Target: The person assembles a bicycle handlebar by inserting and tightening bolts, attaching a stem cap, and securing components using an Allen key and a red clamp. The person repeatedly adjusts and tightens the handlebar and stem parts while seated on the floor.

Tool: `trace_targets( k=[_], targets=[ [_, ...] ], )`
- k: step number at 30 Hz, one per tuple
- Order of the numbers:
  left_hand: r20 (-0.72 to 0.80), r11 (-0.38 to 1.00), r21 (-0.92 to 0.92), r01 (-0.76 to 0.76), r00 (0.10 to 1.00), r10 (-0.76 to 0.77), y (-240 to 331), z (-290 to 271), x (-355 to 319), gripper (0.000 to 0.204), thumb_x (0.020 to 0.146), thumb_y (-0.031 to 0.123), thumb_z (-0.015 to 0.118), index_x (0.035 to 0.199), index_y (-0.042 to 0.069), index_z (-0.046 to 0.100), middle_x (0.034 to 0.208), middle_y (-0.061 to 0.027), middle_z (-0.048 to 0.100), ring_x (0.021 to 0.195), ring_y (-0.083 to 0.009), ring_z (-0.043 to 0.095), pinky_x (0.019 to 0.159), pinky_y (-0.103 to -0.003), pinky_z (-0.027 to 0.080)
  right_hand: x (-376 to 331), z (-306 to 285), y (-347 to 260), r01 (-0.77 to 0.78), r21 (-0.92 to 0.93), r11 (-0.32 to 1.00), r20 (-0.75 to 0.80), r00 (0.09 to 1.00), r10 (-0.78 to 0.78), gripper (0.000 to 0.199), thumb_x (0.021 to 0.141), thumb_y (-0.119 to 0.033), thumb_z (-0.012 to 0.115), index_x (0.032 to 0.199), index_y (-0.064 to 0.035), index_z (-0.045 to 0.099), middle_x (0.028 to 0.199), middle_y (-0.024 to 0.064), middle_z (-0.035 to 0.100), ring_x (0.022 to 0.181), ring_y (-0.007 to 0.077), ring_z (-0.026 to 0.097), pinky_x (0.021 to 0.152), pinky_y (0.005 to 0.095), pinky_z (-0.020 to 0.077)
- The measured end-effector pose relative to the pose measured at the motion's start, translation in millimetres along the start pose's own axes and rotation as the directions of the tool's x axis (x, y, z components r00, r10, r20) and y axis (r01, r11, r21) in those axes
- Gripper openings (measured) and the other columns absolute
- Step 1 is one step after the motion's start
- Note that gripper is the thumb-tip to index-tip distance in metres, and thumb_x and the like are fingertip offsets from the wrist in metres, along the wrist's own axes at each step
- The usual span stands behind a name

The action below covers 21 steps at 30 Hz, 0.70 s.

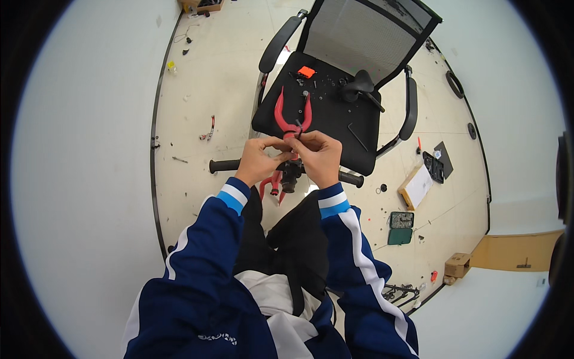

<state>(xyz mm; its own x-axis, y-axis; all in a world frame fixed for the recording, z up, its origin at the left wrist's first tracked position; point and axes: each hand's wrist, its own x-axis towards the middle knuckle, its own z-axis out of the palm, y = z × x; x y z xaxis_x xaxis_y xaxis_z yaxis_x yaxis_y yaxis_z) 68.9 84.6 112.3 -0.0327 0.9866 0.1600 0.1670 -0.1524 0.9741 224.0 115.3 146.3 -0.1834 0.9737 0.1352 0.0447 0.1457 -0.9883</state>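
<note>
A red bicycle fork (279, 113) points away from me, its two prongs over the front edge of a black chair seat. My left hand (258, 160) and my right hand (321, 157) are both closed, fingertips meeting around the fork's neck. By the right fingertips a short dark rod (299, 124) sticks up; its lower end is hidden. Just below the hands is a black handlebar stem (290, 177), with a black handlebar (224, 166) running out to both sides. More red frame parts (272, 184) show beneath it, between my legs.
On the office chair (335, 122) lie a bicycle saddle (357, 87), a hex key (359, 137), an orange item (306, 72) and small hardware. Right on the floor are a green case (400, 228), a black tool case (433, 167) and a cardboard box (457, 264).
</note>
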Motion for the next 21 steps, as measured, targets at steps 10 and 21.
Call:
trace_targets(
  k=[10, 21],
  targets=[
    [0.125, 0.996, 0.005, 0.084, 0.988, -0.084, -6.6, -4.2, 1.9, 0.014, 0.084, 0.001, 0.073, 0.097, -0.006, 0.073, 0.088, -0.0099, 0.075, 0.083, -0.0113, 0.066, 0.080, -0.030, 0.053, 7.8, -6.5, -1.5, 0.325, -0.263, 0.909, 0.218, 0.937, -0.272, 0.021, 0.087, -0.002, 0.066, 0.106, 0.0055, 0.070, 0.100, 0.0148, 0.074, 0.092, 0.0263, 0.074, 0.081, 0.0306, 0.0562],
    [0.025, 0.998, 0.059, 0.019, 0.999, -0.021, -9.0, 4.1, 6.6, 0.014, 0.081, -0.001, 0.075, 0.095, -0.002, 0.073, 0.086, -0.0081, 0.074, 0.079, -0.0134, 0.068, 0.079, -0.030, 0.053, 1.6, -1.9, 1.3, 0.091, -0.186, 0.978, 0.073, 0.994, -0.079, 0.023, 0.086, -0.007, 0.075, 0.105, 0.0059, 0.072, 0.089, 0.0131, 0.076, 0.079, 0.0159, 0.073, 0.071, 0.0254, 0.0570]
  ],
)
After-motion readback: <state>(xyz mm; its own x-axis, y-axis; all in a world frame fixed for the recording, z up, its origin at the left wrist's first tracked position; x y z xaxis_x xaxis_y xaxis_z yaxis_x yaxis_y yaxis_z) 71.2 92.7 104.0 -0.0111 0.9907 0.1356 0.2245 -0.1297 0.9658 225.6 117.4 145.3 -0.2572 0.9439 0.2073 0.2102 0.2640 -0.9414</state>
